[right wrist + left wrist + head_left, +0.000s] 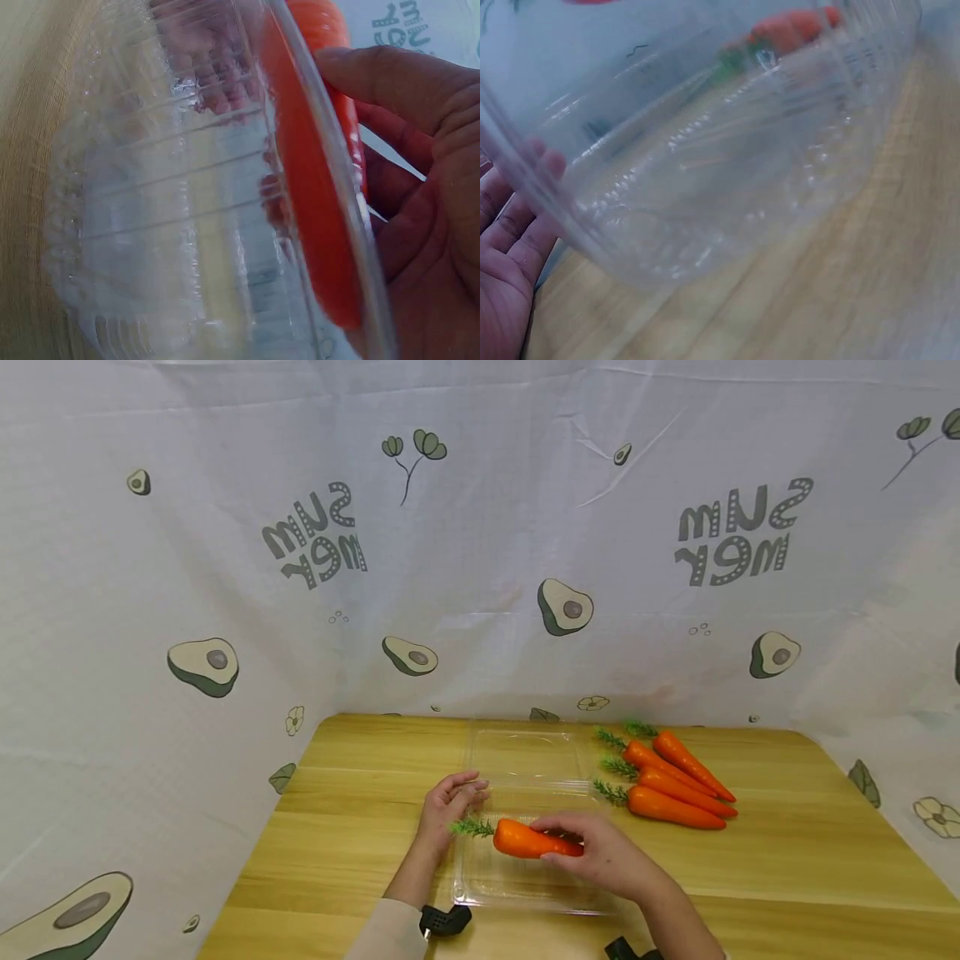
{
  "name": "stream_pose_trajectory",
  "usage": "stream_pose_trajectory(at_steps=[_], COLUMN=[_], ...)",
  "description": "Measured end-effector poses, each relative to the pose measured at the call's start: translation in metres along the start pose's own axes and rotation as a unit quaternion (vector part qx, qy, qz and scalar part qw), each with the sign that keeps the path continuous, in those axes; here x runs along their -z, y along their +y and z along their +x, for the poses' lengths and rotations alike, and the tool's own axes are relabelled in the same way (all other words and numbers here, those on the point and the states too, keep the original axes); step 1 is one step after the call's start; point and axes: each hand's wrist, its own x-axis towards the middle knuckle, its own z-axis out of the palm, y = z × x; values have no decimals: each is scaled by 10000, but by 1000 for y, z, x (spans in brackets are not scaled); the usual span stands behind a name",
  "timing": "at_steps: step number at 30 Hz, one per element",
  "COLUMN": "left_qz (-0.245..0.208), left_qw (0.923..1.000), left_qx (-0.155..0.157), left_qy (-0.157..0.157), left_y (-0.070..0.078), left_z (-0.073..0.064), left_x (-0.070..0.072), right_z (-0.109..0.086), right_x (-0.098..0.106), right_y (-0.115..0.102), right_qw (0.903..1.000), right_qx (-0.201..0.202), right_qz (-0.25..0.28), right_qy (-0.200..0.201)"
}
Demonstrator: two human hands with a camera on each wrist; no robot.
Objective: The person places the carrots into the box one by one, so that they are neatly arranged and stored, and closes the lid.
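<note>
In the head view my right hand (600,853) grips an orange carrot (517,839) by its body and tapering end, with its green leafy top pointing left. The carrot is over the near half of a clear plastic clamshell box (525,893), whose lid (528,752) lies folded back behind it. In the right wrist view the carrot (319,172) shows partly through the box wall, thumb on one side and fingers behind. My left hand (448,810) rests against the box's left side; in the left wrist view its fairly straight fingers (525,232) touch the clear wall.
Several more carrots (675,810) with green tops lie side by side on the wooden table (360,793), right of the box. A white cloth (480,527) printed with avocados hangs behind and at both sides. Black wrist cameras (446,920) sit at both wrists.
</note>
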Motion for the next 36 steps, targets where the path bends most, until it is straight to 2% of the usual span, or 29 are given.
stream_pose_trajectory(at_steps=[6, 10, 14, 24, 27, 31, 36], left_qz=[149, 113, 54, 86, 28, -36, -50], left_qw=[9999, 9999, 10000, 9999, 9999, 9999, 9999], left_qx=[-38, -25, 24, -47, 17, 66, 72], left_qy=[40, 16, -27, -132, -126, -107, -96], left_y=[1, 2, 1, 0, 0, 0, 0], left_z=[1, 1, 0, 0, 0, -1, -1], left_x=[0, 0, 1, 2, 2, 2, 2], right_z=[2, 3, 3, 4, 4, 2, -4], right_x=[-3, -5, -7, -12, -13, -8, 8], right_y=[-1, 0, 2, 8, 7, 3, 1], right_qw=[9981, 9965, 9956, 9937, 9932, 9941, 9987], right_qx=[-296, -405, -432, -448, -469, -566, -416], right_qz=[-28, 98, 85, -405, -480, -326, -134], right_qy=[-537, -731, -825, -946, -951, -864, -279])
